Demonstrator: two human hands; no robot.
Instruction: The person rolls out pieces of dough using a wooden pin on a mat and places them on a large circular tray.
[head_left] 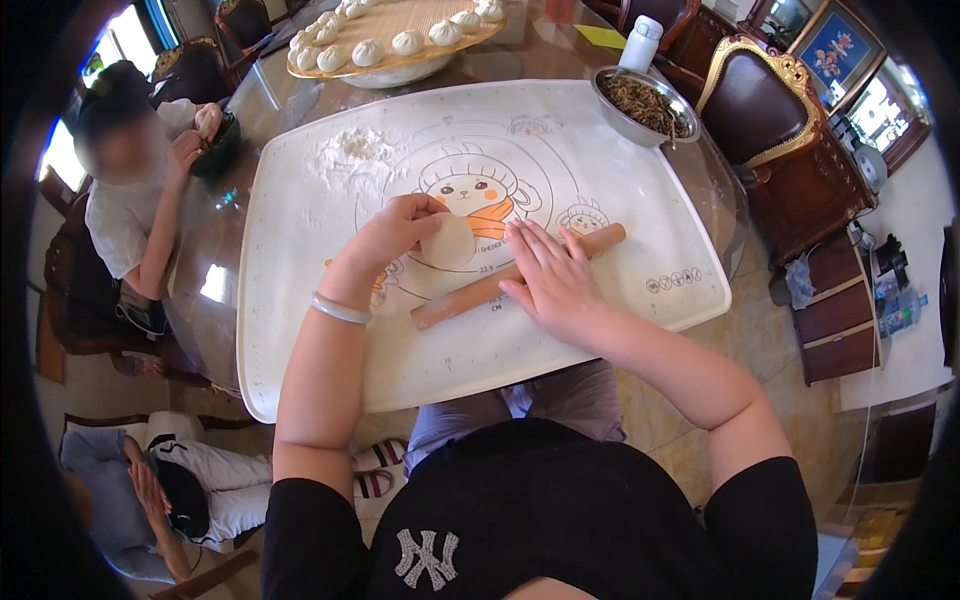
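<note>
A glossy glass-topped desk (250,110) with a curved edge carries a large white silicone pastry mat (300,300), smooth and rounded at the corners, printed with concentric circles and a cartoon figure in an orange scarf. A loose heap of white flour (350,150) lies powdery on the mat's far left part. At the mat's middle sits a small, pale, flattened round of dough (450,243), soft and matte. The left hand (395,228) comes over it from the left, its grip pinched on the round's near-left edge with fingertips curled. Just beside the dough, on its near-right side, a long cylindrical light-brown wooden rolling pin (480,290) lies slantwise across the mat. The right hand (550,275) rests flat on the pin's middle, palm down and fingers spread, its grip unclasped and merely pressing; the fingertips point toward the dough.

Beyond the mat stand a round woven bamboo tray of white pleated buns (400,45) and a shiny metal bowl of dark chopped filling (645,105). Another person (130,190) sits at the desk's left.
</note>
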